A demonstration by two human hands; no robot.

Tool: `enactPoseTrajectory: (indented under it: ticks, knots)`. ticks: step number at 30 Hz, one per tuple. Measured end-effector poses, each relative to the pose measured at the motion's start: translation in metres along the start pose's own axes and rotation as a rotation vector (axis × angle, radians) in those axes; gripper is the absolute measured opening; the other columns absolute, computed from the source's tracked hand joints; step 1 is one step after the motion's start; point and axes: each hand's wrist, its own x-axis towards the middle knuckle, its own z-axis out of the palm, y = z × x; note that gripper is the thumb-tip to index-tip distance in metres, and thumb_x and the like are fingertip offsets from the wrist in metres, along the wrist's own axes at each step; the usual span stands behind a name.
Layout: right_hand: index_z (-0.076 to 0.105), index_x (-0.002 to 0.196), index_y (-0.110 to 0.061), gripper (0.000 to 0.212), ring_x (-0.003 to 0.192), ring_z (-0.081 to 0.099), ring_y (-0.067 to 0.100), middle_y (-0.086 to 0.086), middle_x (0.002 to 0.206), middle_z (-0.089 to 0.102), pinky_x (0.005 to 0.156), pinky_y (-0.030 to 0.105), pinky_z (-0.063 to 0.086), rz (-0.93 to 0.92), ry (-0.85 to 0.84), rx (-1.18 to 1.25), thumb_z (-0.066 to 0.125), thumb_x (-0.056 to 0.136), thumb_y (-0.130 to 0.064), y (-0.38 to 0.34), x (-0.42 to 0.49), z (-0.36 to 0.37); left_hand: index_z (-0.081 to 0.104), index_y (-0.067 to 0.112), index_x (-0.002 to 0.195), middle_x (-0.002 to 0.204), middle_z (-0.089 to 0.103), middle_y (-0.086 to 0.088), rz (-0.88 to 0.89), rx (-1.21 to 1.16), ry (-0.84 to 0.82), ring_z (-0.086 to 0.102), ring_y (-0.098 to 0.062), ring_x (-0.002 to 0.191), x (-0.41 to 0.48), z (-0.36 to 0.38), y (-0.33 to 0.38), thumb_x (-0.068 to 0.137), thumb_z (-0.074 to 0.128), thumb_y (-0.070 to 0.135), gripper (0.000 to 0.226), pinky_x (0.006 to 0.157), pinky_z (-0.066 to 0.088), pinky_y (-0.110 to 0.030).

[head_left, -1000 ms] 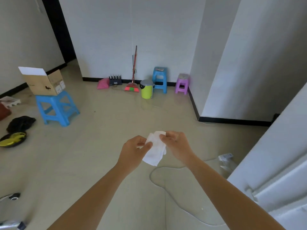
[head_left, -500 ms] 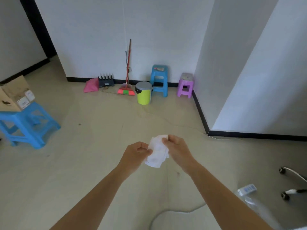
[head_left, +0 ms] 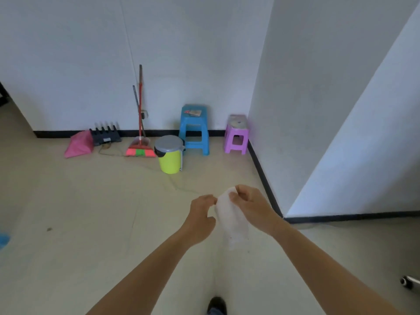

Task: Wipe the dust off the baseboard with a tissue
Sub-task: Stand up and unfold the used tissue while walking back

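Where the far wall [head_left: 68, 64] meets the floor [head_left: 91, 201], a pink plastic bag [head_left: 78, 144], a red-handled broom [head_left: 140, 151], a lime-green lidded plastic bin [head_left: 169, 159], a blue plastic stool [head_left: 194, 130] and a purple plastic stool [head_left: 236, 135] are lined up. Nearer, the crumpled white tissue [head_left: 231, 221] is held in the air: its left edge is pinched in the closed grip of the left hand [head_left: 201, 218], its top in that of the right hand [head_left: 252, 205]. The black baseboard strip [head_left: 264, 178] is seen rightward, apart from the tissue.

White tissue [head_left: 231, 220] pinched between left hand [head_left: 201, 220] and right hand [head_left: 252, 206]; black baseboard [head_left: 264, 178] beyond
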Motion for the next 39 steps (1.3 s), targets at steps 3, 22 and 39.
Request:
enactPoseTrajectory:
  ticks: [3, 22, 39]
  knots:
    - [0.06, 0.083, -0.011, 0.021, 0.069, 0.055, 0.011, -0.001, 0.076, 0.059, 0.065, 0.021, 0.045, 0.006, 0.048, -0.019, 0.048, 0.097, -0.021, -0.004, 0.099, -0.04, 0.065, 0.01, 0.072, 0.077, 0.064, 0.001, -0.042, -0.128, 0.008, 0.057, -0.014, 0.08, 0.103, -0.016, 0.004, 0.049, 0.055, 0.036, 0.037, 0.077, 0.045, -0.033]
    - [0.051, 0.073, -0.019, 0.024, 0.059, 0.05, 0.016, 0.001, 0.066, 0.055, 0.061, 0.031, 0.043, 0.192, 0.158, -0.042, 0.048, 0.097, -0.022, 0.032, 0.664, -0.084, 0.054, 0.013, 0.083, 0.09, 0.061, -0.011, -0.444, -0.524, 0.119, 0.059, -0.022, 0.079, 0.683, -0.133, -0.079, 0.094, 0.059, 0.014, 0.012, 0.078, 0.054, -0.038]
    - [0.061, 0.091, -0.008, 0.017, 0.061, 0.071, 0.024, 0.011, 0.079, 0.07, 0.065, 0.037, 0.06, 0.542, 0.349, 0.204, 0.049, 0.097, -0.018, 0.162, 1.041, -0.242, 0.05, 0.017, 0.088, 0.088, 0.058, -0.003, -0.46, -0.314, -0.123, 0.05, -0.012, 0.067, 1.128, -0.065, -0.063, 0.092, 0.061, 0.011, 0.013, 0.055, 0.04, -0.019]
